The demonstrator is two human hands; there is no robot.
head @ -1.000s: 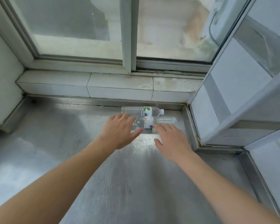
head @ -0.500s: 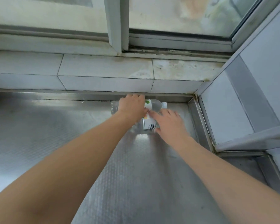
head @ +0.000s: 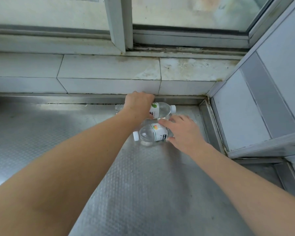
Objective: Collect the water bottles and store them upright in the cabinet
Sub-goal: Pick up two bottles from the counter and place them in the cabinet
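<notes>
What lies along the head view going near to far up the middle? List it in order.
Metal counter → near bottle held by right hand → far bottle under left hand → tiled ledge → window frame.

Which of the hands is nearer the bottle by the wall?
Left. The left hand grips the far bottle by the wall; the right hand is nearer the camera, holding the near bottle.

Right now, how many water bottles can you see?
2. The far bottle lies by the metal back edge under the left hand. The near bottle is held by the right hand, cap pointing left. None seem hidden.
</notes>
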